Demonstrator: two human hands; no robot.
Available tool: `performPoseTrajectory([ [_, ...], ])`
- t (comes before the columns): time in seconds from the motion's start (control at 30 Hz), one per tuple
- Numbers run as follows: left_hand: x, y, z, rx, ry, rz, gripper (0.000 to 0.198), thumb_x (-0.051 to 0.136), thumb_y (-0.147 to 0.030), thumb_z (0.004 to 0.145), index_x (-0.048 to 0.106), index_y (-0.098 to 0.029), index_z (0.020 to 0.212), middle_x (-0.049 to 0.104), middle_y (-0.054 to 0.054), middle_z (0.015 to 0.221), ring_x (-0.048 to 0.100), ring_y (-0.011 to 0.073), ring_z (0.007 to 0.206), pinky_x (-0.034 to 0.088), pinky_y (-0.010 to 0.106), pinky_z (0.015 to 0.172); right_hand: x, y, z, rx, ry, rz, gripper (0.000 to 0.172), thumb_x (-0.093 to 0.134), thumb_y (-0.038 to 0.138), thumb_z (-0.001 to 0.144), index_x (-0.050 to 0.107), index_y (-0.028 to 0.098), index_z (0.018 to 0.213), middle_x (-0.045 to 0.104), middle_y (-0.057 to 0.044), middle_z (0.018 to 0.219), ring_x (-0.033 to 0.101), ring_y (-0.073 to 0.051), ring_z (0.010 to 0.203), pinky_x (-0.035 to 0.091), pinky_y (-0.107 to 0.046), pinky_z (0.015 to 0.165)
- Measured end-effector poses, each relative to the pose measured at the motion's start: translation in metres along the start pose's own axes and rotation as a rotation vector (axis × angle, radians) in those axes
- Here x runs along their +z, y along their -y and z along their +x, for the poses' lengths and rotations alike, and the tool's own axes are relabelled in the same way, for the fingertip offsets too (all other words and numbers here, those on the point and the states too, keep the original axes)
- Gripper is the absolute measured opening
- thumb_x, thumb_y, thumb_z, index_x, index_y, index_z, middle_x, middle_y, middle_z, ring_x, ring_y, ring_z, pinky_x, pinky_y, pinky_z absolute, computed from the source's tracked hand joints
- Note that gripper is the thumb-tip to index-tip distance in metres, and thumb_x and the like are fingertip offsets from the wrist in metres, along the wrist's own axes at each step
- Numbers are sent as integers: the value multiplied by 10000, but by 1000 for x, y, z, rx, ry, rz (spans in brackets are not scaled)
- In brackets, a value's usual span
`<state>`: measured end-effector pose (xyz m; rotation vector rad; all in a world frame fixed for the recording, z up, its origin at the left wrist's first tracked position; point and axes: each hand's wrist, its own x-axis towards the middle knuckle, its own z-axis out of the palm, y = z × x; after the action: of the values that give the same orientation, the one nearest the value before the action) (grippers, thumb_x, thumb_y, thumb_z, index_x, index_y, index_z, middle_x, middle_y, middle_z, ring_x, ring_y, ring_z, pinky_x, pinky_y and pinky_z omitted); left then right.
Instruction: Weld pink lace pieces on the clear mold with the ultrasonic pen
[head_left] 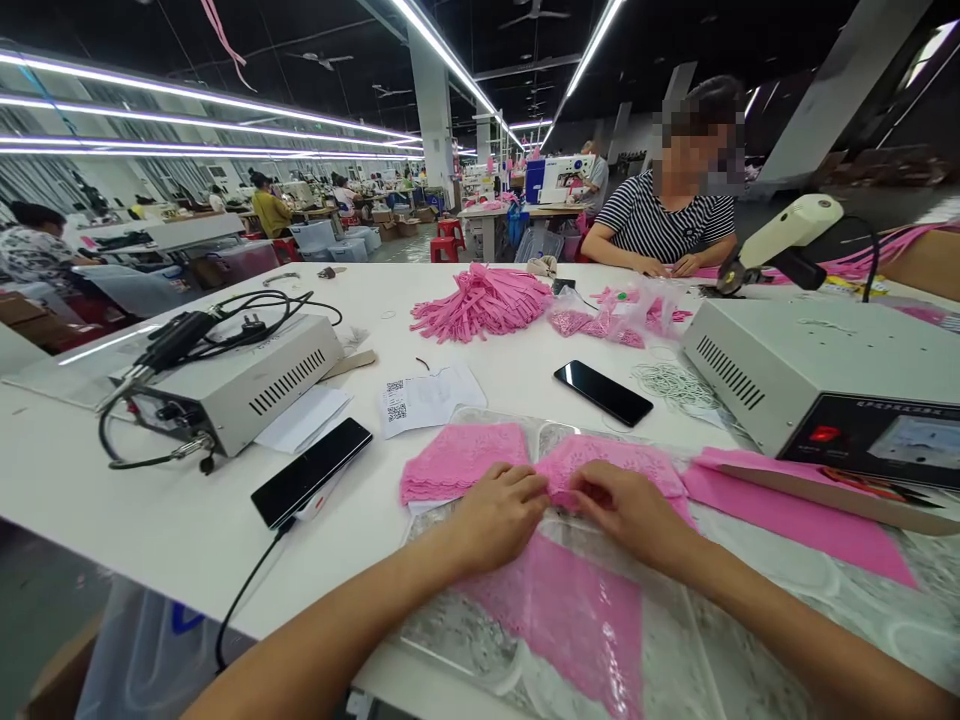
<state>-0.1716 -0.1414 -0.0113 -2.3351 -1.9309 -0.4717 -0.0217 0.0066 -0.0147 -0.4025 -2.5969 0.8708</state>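
Observation:
Pink lace fabric lies in a stack in front of me, its near left edge between my two hands. My left hand has its fingers curled down on that edge. Thumb and forefinger of my right hand pinch the same lace a little to the right. Beside it on the left sits another stack of pink lace pieces with scalloped edges. Nearer to me, a pink lace piece shows under clear plastic on the clear plastic board. My fingertips are partly hidden.
Grey control boxes flank the work area. Phones, a printed paper, pink straps and pale green rubber bands lie on the white table. Pink fabric with cardboard is at right; a person in stripes sits opposite.

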Motion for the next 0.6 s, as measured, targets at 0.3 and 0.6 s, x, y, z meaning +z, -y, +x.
performPoseTrajectory([
  [0.3, -4, -15, 26, -195, -33, -152, 151, 583, -288, 891, 667, -162, 883, 675, 83, 959, 621, 224, 920, 470, 363, 842, -34, -4, 13, 220, -35, 393, 321, 539, 484, 814, 553, 191, 683, 563, 10, 548, 546, -146, 517, 485, -278, 519],
  [0.6, 19, -41, 83, -439, -238, -377, 158, 676, -276, 755, 636, -158, 852, 649, 69, 894, 603, 233, 863, 501, 367, 761, -57, 6, 8, 174, -293, 505, 327, 643, 512, 764, 589, 193, 719, 613, 2, 583, 595, -159, 549, 513, -285, 550],
])
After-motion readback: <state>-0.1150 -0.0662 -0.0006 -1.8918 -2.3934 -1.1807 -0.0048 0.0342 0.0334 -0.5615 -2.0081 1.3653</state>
